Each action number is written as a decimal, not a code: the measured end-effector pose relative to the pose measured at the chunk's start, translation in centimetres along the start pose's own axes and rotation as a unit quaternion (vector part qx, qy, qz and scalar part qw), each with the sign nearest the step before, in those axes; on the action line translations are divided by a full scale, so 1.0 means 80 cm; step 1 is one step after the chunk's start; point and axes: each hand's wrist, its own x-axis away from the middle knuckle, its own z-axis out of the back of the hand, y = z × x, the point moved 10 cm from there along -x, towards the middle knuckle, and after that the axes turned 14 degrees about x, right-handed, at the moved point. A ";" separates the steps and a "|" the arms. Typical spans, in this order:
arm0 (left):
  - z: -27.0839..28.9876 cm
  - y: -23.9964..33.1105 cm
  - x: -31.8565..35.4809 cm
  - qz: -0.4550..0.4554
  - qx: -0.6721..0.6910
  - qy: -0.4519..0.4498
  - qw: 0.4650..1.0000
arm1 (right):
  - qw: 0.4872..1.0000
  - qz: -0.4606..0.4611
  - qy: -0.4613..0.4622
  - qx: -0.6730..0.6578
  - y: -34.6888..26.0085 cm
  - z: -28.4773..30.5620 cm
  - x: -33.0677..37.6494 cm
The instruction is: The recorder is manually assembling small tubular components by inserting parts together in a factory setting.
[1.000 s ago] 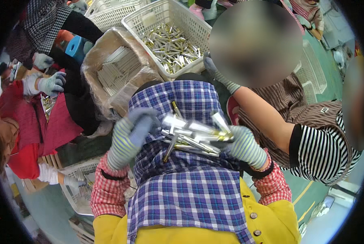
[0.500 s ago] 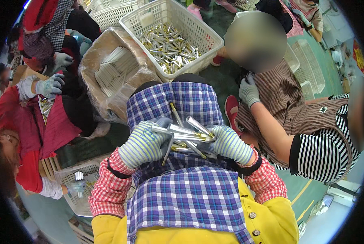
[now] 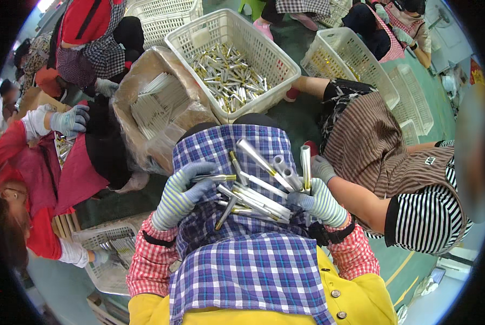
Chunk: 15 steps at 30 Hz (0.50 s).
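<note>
My left hand [image 3: 178,196], in a striped knit glove, pinches a slim silver tube [image 3: 214,177] with a gold-coloured end between thumb and fingers. Several silver tubes [image 3: 306,167] are gripped in my gloved right hand [image 3: 328,203], some upright, others pointing up and to the left. Between the hands, a loose pile of similar tubes [image 3: 256,206] lies across my lap on a blue checked apron [image 3: 242,265]. Some tubes near the right hand overlap, so which of them it holds is partly hidden.
Beyond my knees stands a white crate [image 3: 277,81] of silver and gold tubes. Left of it is a plastic-lined carton [image 3: 127,111] holding white slender pieces. A co-worker in a striped apron [image 3: 356,127] sits close on my right; another in red [image 3: 15,146] sits left.
My hands have moved apart. The right hand now holds several tubes standing up from its fingers, and the left pinches one tube. The view has shifted slightly.
</note>
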 end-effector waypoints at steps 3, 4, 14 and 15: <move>0.004 0.014 0.002 0.009 -0.005 -0.011 1.000 | 1.000 -0.005 0.020 -0.012 -0.004 -0.002 0.004; 0.005 0.017 0.001 0.020 -0.001 0.002 1.000 | 0.999 -0.001 0.042 -0.032 -0.007 0.003 0.003; -0.012 0.044 0.001 0.039 0.034 -0.024 0.998 | 1.000 0.013 -0.008 0.026 -0.040 -0.002 0.008; -0.018 0.044 0.002 0.048 0.030 -0.038 0.998 | 0.999 0.009 -0.015 0.040 -0.042 -0.003 0.009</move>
